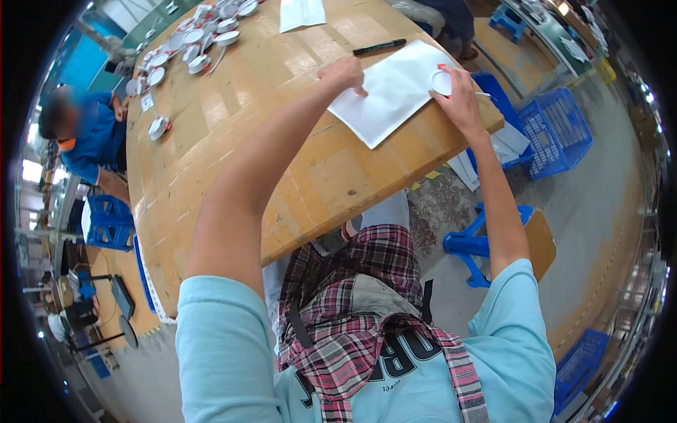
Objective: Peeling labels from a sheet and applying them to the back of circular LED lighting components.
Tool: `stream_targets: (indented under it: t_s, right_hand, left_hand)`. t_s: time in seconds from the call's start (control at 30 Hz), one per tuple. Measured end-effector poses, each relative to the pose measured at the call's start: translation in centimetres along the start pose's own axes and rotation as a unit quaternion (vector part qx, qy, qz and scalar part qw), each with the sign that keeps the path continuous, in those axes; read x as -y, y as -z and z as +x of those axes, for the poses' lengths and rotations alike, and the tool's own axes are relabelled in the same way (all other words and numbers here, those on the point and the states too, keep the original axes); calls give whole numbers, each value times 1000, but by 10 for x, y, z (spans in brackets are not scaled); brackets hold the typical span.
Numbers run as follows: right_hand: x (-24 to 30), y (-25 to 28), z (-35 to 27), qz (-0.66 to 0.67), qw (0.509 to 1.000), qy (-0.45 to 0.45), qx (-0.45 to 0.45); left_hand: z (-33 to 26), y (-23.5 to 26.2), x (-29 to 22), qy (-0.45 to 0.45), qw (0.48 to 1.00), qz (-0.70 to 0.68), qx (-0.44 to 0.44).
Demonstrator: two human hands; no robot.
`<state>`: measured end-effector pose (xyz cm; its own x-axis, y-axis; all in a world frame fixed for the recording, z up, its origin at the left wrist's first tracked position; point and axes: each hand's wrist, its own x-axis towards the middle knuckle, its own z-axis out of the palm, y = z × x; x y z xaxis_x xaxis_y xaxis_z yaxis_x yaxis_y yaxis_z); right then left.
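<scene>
A flat white envelope point(388, 95) lies aslant near the right-hand edge of the wooden table. My left hand point(342, 76) rests over its left edge with curled fingers, one digit touching the white surface. Whether these fingers pinch anything is hidden. Over the envelope's right side, my right hand point(462, 102) is closed on a round white disc point(441, 82) with a small red part at its top. A thin white strip sticks out to the right of that hand. Just beyond the envelope lies a black marker pen point(379, 47).
Many similar white discs with red parts point(190, 39) are heaped at the table's far left; one disc point(159, 127) lies apart. Another white envelope point(302, 13) is at the far edge. Blue crates point(557, 134) and a blue stool point(469, 244) stand right. A person point(95, 134) sits left.
</scene>
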<state>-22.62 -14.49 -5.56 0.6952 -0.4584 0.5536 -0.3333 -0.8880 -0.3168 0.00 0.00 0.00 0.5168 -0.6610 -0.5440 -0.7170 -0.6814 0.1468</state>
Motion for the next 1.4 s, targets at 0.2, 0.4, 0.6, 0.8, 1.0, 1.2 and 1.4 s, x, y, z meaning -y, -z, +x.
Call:
stream_targets:
  t_s: [0.2, 0.4, 0.6, 0.8, 1.0, 1.2, 1.4]
  right_hand:
    - [4, 1, -2, -7, 999, -5, -31]
    - [5, -3, -8, 14, 998, 1, -58]
    - [13, -5, -12, 0, 997, -49, -60]
    - [13, -4, -8, 15, 997, -54, -61]
    - [-6, 7, -2, -17, 997, -35, -69]
    - [-27, 46, 2, -21, 990, 7, -137]
    - [-26, 65, 0, -5, 992, 29, -121]
  left_hand:
    - [21, -9, 3, -3, 997, 9, -79]
    - [53, -15, 29, -69, 992, 26, -106]
    - [45, -13, 34, -120, 984, -19, -130]
    - [37, -8, 35, -93, 992, -9, -85]
    - [32, -4, 36, -94, 991, -79, -58]
    - [-9, -31, -4, -225, 911, 51, -340]
    - [-42, -60, -56, -201, 941, 118, -244]
